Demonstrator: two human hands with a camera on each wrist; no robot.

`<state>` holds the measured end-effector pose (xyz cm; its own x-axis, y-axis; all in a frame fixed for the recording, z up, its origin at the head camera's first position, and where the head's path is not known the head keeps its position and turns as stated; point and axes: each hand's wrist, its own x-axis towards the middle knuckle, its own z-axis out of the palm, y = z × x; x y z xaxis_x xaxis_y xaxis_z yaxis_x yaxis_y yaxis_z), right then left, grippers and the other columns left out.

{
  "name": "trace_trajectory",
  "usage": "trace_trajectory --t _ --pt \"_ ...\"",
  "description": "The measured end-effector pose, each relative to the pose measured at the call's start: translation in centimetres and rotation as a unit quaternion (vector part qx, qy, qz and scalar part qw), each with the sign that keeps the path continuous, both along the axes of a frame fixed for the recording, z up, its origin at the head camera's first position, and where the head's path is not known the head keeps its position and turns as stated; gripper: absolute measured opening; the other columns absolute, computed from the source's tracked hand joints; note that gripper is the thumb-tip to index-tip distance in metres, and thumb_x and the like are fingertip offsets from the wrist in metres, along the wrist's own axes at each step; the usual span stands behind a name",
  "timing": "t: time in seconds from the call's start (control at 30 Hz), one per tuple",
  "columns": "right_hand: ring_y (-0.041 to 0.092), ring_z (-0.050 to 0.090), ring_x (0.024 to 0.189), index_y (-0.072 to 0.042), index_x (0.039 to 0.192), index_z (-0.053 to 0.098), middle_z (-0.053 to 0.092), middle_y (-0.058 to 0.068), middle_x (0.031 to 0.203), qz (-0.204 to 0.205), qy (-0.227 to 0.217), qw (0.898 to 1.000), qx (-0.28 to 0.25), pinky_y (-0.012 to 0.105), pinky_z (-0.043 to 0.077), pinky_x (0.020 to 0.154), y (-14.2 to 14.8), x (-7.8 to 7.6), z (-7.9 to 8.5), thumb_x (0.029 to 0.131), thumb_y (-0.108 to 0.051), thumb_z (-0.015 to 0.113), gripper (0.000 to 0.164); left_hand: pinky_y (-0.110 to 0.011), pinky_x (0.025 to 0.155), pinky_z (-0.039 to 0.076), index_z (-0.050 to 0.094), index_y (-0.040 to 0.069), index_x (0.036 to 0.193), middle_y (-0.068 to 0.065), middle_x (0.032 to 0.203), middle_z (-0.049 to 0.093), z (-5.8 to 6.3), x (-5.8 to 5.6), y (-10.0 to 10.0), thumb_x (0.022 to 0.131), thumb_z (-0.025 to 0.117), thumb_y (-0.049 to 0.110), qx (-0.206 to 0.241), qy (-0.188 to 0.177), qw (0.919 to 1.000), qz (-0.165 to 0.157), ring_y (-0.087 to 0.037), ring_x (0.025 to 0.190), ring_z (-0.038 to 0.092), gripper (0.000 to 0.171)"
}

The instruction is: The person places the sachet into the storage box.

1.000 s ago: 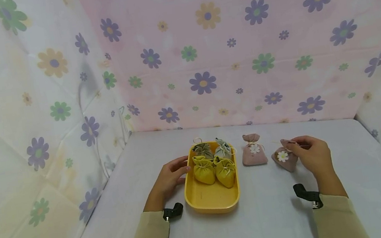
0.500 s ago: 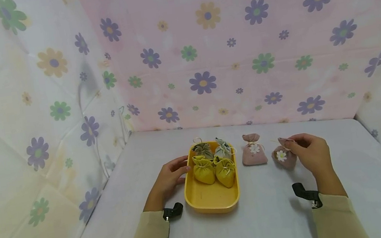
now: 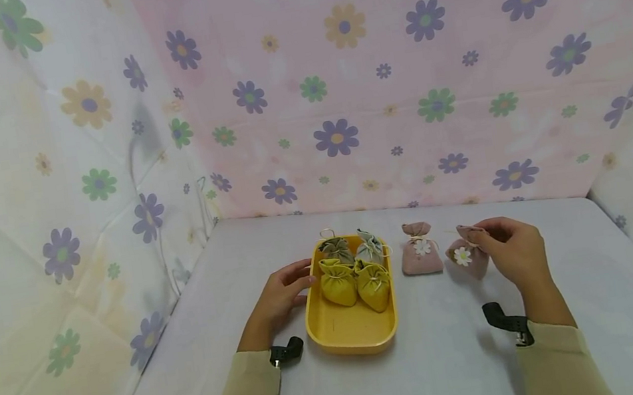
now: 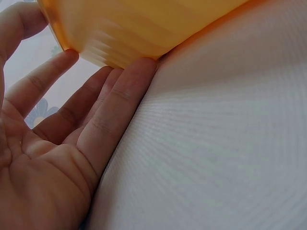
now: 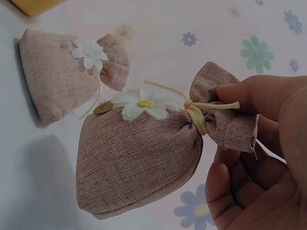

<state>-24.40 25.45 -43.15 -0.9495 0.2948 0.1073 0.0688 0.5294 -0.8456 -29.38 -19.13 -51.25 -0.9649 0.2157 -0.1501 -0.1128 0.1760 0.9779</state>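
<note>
My right hand [image 3: 515, 254] pinches the gathered neck of a pink cloth sachet [image 5: 136, 163] between thumb and fingers. A cord tie and a white flower with a yellow centre decorate it. To its left, a second pink sachet [image 3: 421, 258] with a white flower lies on the table. My left hand [image 3: 277, 295] touches the left side of a yellow tray [image 3: 353, 341], its fingertips [image 4: 141, 67] against the outer wall with the fingers fairly straight. Inside the tray are two yellow sachets [image 3: 338, 287], an olive-grey sachet [image 3: 337, 252] and a pale grey-green sachet [image 3: 369, 247].
A white-covered table [image 3: 436, 356] bears everything. Flower-print cloth hangs behind as a pink backdrop [image 3: 387, 93] and along the left as a white side sheet [image 3: 78, 271]. A black camera mount [image 3: 506, 319] sits on the right wrist.
The right hand has lifted the pinched pink sachet slightly and moved it a little left, towards the other pink one. The left hand and the tray have stayed in place.
</note>
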Motion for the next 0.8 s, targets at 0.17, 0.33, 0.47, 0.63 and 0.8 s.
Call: trace_trajectory --t 0.17,0.33,0.47,0.63,0.8 --pt "0.013 0.062 0.090 -0.011 0.117 0.075 0.073 0.011 0.112 0.009 0.023 0.999 0.022 0.013 0.055 0.067 -0.4 0.0 0.5 0.097 -0.048 0.068 0.043 -0.039 0.094 0.062 0.065 0.035 0.138 0.000 0.143 0.062 0.0 -0.2 -0.1 0.084 0.083 0.048 -0.004 0.003 1.0000 0.000 -0.024 0.129 0.063 0.058" --pt "0.011 0.062 0.088 -0.012 0.115 0.075 0.073 0.010 0.109 0.021 0.040 0.998 0.031 0.013 0.055 0.067 -0.7 0.2 0.8 0.097 -0.049 0.069 0.042 -0.039 0.093 0.062 0.065 0.034 0.137 -0.001 0.142 0.063 -0.2 -0.2 -0.1 0.087 0.082 0.045 0.002 0.002 1.0000 -0.001 -0.024 0.128 0.063 0.054" --pt "0.010 0.063 0.087 -0.012 0.114 0.076 0.073 0.009 0.108 0.024 0.049 0.998 0.029 0.014 0.055 0.066 -0.9 0.5 1.3 0.097 -0.048 0.069 0.040 -0.039 0.092 0.062 0.065 0.033 0.138 -0.001 0.142 0.063 -0.3 -0.1 0.0 0.088 0.081 0.043 0.005 0.003 1.0000 0.000 -0.024 0.127 0.064 0.053" --pt "0.009 0.063 0.086 -0.013 0.113 0.076 0.072 0.007 0.106 0.030 0.061 0.997 0.027 0.014 0.056 0.066 -1.2 0.8 1.9 0.097 -0.045 0.070 0.037 -0.039 0.092 0.063 0.065 0.034 0.138 -0.001 0.142 0.063 -0.2 -0.1 0.0 0.087 0.082 0.044 0.007 0.001 1.0000 0.000 -0.024 0.127 0.064 0.055" --pt "0.010 0.065 0.087 -0.013 0.111 0.076 0.072 0.007 0.106 0.033 0.071 0.996 0.030 0.013 0.056 0.067 -1.7 1.2 2.5 0.097 -0.045 0.070 0.035 -0.039 0.092 0.063 0.065 0.034 0.138 0.000 0.142 0.063 -0.2 -0.1 0.0 0.087 0.082 0.045 0.005 0.001 1.0000 0.000 -0.024 0.128 0.063 0.055"
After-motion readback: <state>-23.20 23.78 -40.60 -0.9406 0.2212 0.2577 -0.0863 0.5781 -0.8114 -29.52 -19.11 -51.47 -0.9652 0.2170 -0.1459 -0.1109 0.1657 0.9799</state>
